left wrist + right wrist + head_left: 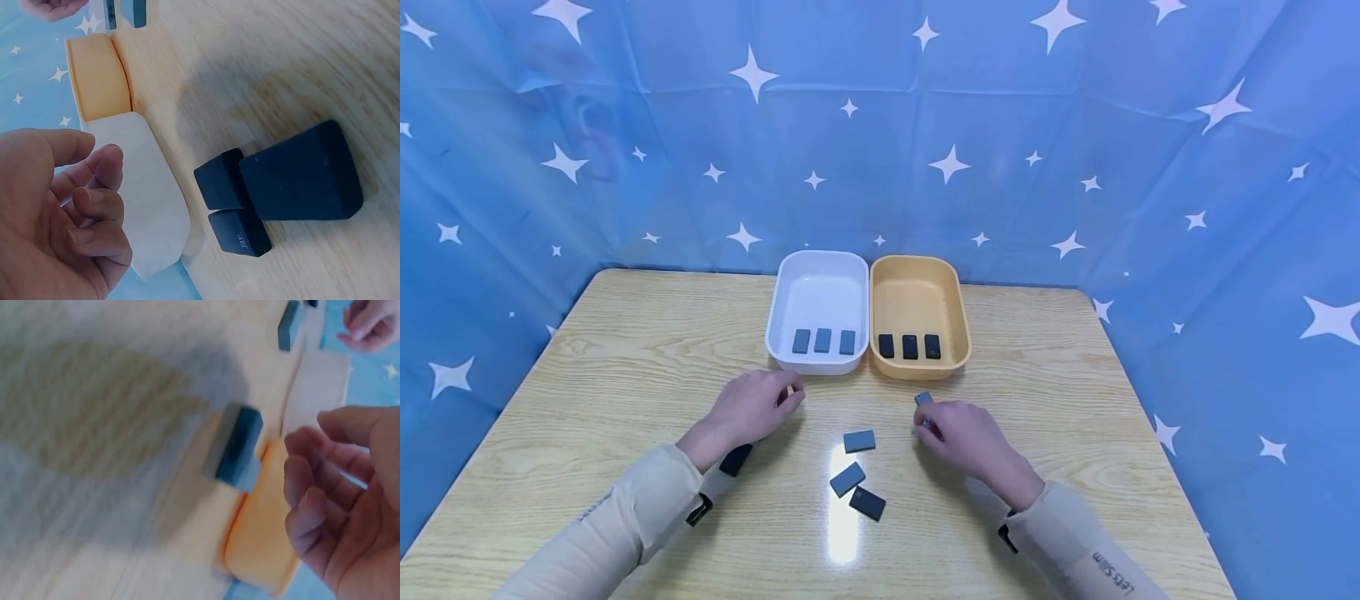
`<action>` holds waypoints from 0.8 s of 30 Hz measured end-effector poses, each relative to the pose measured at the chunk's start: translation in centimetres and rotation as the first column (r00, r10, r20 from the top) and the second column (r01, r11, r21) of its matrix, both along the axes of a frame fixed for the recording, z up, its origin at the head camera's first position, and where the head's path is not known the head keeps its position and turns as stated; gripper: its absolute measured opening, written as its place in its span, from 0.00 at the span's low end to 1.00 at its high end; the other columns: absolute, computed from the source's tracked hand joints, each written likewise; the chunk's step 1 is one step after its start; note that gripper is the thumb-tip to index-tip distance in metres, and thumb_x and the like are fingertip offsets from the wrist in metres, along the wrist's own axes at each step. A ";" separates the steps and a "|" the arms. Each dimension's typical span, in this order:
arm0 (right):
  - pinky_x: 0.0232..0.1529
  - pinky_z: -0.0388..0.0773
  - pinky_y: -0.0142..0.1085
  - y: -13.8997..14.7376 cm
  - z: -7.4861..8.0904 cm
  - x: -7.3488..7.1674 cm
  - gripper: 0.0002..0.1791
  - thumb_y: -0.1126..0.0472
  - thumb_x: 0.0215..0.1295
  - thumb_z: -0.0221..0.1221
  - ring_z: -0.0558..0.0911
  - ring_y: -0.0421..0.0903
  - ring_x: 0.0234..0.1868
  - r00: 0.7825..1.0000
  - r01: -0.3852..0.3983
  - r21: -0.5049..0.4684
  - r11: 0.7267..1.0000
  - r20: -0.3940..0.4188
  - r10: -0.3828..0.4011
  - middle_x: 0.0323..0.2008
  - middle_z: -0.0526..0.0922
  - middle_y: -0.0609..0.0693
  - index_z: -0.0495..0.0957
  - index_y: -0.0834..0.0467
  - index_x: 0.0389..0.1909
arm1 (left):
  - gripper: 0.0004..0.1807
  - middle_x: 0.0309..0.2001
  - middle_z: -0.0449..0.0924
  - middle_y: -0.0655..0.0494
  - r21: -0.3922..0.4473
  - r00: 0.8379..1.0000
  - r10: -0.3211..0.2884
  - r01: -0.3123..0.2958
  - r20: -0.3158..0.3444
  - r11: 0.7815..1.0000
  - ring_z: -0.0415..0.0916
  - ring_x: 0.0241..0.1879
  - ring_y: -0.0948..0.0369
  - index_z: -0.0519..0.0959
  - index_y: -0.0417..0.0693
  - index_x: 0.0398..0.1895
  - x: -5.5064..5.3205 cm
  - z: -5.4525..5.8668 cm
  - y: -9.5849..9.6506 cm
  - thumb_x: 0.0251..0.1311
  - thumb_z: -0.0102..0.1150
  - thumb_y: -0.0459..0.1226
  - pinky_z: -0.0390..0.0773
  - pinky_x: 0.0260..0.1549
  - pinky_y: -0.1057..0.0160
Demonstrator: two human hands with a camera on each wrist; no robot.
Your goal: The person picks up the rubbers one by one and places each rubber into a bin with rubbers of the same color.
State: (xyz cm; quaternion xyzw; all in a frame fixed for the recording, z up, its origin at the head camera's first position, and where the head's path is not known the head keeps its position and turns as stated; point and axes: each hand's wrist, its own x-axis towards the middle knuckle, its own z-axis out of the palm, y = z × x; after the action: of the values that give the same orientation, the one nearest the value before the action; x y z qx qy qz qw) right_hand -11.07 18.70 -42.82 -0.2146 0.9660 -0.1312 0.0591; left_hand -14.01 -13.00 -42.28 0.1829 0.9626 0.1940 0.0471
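Note:
My left hand hovers in front of the white tray, fingers loosely curled and holding nothing. Several black blocks, one large in the left wrist view, lie on the table by that wrist; in the head view the arm partly hides them. Above the table in front of the tan tray is my right hand, its fingers bent with nothing between them. Two blue-grey blocks lie close together below it, apart from the fingers. Mid-table are two more blue-grey blocks and a black block.
The white tray has three blue-grey blocks along its near side. Touching it on the right, the tan tray bears three black blocks in a row. Behind the wooden table hangs a blue star-patterned cloth.

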 end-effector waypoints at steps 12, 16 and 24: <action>0.28 0.73 0.29 -2.9 -0.9 2.5 0.04 0.55 0.65 0.60 0.76 0.32 0.26 0.954 -0.299 -0.007 0.954 0.008 0.299 0.29 0.83 0.38 0.81 0.48 0.36 | 0.05 0.19 0.72 0.64 0.000 1.000 -0.020 0.020 0.016 1.000 0.66 0.19 0.65 0.81 0.57 0.36 0.0 -0.6 0.3 0.66 0.56 0.43 0.65 0.20 0.65; 0.26 0.70 0.26 -3.6 -1.0 3.0 0.04 0.55 0.65 0.60 0.72 0.30 0.24 0.939 -0.342 -0.016 0.940 0.030 0.342 0.29 0.82 0.39 0.80 0.49 0.37 | 0.05 0.19 0.72 0.64 -0.003 1.000 -0.020 0.020 0.017 1.000 0.66 0.19 0.65 0.81 0.57 0.35 0.0 -0.8 0.3 0.65 0.56 0.43 0.65 0.20 0.65; 0.25 0.69 0.26 -4.7 -1.2 3.6 0.04 0.53 0.65 0.60 0.70 0.30 0.24 0.929 -0.367 0.000 0.930 0.048 0.367 0.28 0.79 0.38 0.79 0.48 0.37 | 0.06 0.19 0.72 0.65 -0.013 0.999 -0.005 0.006 0.036 1.000 0.67 0.19 0.65 0.82 0.57 0.36 0.0 -0.6 0.5 0.66 0.55 0.43 0.65 0.20 0.65</action>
State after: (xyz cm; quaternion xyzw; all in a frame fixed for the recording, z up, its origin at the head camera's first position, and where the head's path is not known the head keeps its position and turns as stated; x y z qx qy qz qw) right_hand -7.49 13.98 -44.01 -0.3880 0.9078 -0.1185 0.1065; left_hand -14.00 -12.48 -42.86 0.1817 0.9624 0.1909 0.0663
